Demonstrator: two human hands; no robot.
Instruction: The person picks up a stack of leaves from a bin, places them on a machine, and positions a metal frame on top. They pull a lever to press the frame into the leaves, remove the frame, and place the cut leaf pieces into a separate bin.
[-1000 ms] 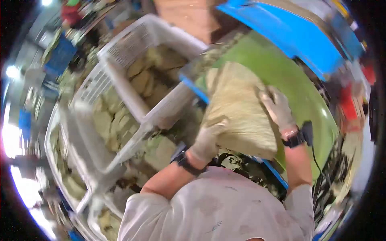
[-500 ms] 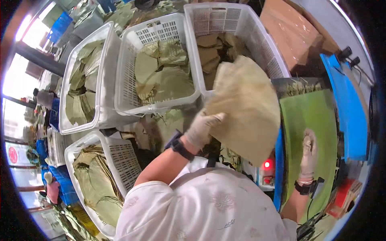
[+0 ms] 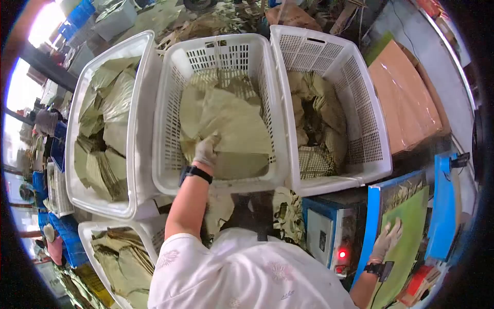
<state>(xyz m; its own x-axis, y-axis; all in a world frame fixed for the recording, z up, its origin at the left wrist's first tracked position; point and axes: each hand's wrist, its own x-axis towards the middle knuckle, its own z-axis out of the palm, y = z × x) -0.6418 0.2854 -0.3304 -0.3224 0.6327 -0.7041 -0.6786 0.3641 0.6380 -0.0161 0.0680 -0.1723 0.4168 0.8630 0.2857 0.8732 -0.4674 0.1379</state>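
My gloved left hand (image 3: 206, 149) reaches into the middle white basket (image 3: 160, 154), closed on the near edge of a large, thin, pale olive sheet (image 3: 236, 123) with a rounded outline. The sheet lies spread over other sheets of the same colour in that basket. On the right, my gloved right hand (image 3: 387, 239) is over the green board (image 3: 409, 232) of a blue-framed machine, its fingers stretched out with nothing held.
White baskets of similar sheets stand at left (image 3: 135, 123), right (image 3: 378, 118) and lower left (image 3: 90, 247). A cardboard box (image 3: 406, 98) is behind the machine. Near my right arm, a control box (image 3: 329, 234) shows a lit red light (image 3: 342, 254).
My left hand has carried the sheet left, from in front of the right basket into the middle basket. My right hand has stayed at the green board, its fingers now more spread.
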